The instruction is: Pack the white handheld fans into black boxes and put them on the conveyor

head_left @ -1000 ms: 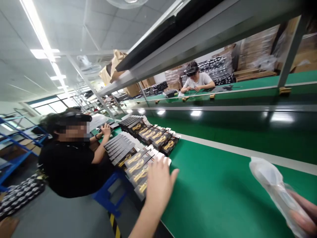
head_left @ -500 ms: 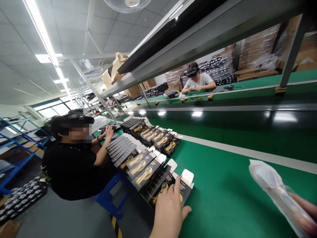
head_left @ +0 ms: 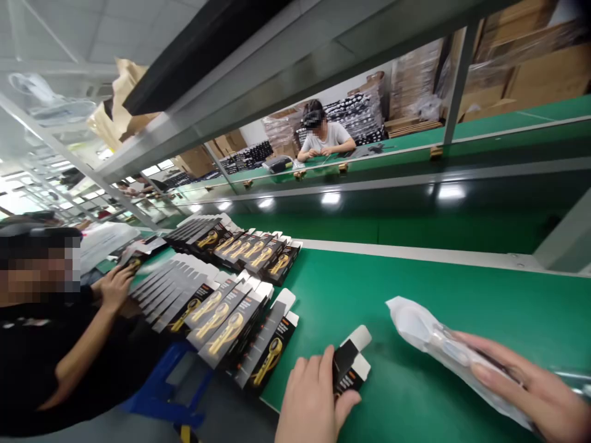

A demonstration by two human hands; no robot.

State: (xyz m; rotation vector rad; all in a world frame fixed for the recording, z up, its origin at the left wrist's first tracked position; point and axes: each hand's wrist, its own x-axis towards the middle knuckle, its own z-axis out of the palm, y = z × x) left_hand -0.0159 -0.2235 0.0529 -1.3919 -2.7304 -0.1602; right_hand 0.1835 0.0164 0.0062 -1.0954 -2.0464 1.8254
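Observation:
My left hand (head_left: 311, 394) is closed round a black box (head_left: 349, 369) with its white end flaps standing open, over the green table. On the right, my right hand (head_left: 521, 375) grips a long item in a white translucent wrapper (head_left: 429, 335); its rounded end points up and left, towards the box. Left of my left hand lies a row of black boxes (head_left: 226, 326) with gold pictures and open white flaps. The nearest box of that row (head_left: 272, 354) is apart from the one I hold.
A second group of black boxes (head_left: 249, 249) lies farther back on the green table (head_left: 341, 277). A person in black (head_left: 50, 363) handles a box at the left. Across the conveyor sits another person (head_left: 325, 135). A metal shelf (head_left: 277, 92) runs overhead.
My left hand has taken a box away from the row, rightwards. The wrapped item and my right hand have come further into view. The view has turned right; the person at left now holds a box.

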